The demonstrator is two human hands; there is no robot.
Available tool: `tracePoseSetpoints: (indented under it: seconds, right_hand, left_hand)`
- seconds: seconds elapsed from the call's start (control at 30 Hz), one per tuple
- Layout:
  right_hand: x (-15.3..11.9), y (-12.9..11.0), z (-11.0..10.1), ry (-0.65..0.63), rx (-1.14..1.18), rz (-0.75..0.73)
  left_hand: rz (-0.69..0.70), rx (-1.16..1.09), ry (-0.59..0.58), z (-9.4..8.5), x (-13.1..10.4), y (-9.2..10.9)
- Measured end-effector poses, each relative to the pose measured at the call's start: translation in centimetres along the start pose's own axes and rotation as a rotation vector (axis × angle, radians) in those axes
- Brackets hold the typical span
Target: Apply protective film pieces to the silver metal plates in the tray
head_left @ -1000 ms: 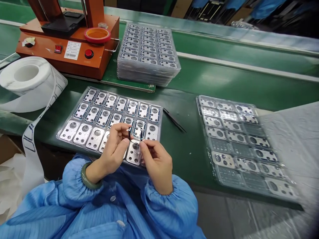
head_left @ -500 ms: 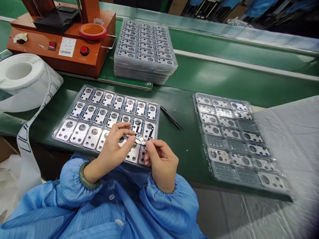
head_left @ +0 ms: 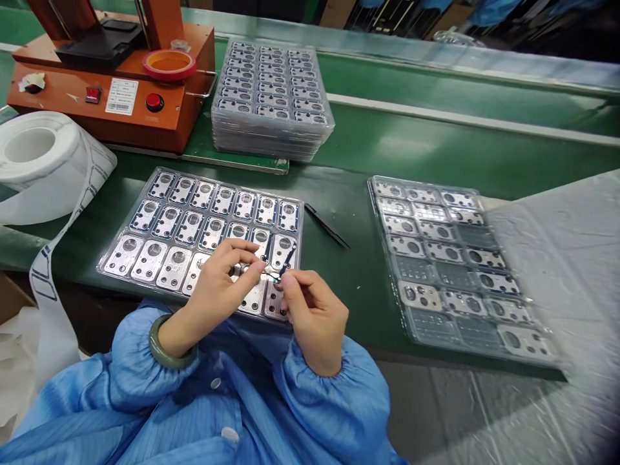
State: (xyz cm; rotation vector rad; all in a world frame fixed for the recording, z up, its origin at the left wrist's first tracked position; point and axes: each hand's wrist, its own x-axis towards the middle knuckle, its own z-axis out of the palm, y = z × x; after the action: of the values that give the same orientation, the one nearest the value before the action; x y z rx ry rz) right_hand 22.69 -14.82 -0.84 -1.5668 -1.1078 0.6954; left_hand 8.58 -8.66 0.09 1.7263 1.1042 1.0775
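Observation:
My left hand [head_left: 225, 278] and my right hand [head_left: 317, 316] meet over the lower right of a clear plastic tray [head_left: 103, 263]. Between their fingertips is a thin dark frame-shaped adhesive strip [head_left: 287, 258]; its two ends are pinched, and one arm sticks up from the right fingers. Under the hands, the tray carries rows of silver metal plates [head_left: 173, 266] with round holes. Plates in the two far rows bear dark blue edging; those visible in the near row look plain. Black tweezers [head_left: 327, 226] lie just right of the tray.
A roll of white backing tape [head_left: 58, 152] with dark frame outlines trails down at left. Behind it stands an orange machine [head_left: 97, 119] with red tape [head_left: 169, 66] on top. Stacked trays [head_left: 271, 137] stand at the back, a part-filled tray [head_left: 411, 328] at right beside plastic sheeting [head_left: 562, 245].
The strip's two raised arms, spread apart before, are now closer together or folded beside my right fingers. Both hands keep their pinch. The whole view has shifted slightly.

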Motion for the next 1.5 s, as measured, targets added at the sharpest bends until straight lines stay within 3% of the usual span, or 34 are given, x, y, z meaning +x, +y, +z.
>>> tracePoseSetpoints:
  seconds: [0.13,0.37,1.5]
  right_hand:
    - [1.3,0.3,-1.3,0.097,-0.094,-0.030]
    - [2.8,1.7,-1.5,0.049,-0.124,0.058]
    - [2.9,2.1,-1.2,0.045,-0.188,0.104]
  left_hand:
    - [0.015,0.112,-0.031,1.2,1.5,0.9]
    - [-0.002,0.283,-0.099,3.5,2.5,-0.4]
    - [0.096,0.403,-0.076,3.9,1.9,-1.2]
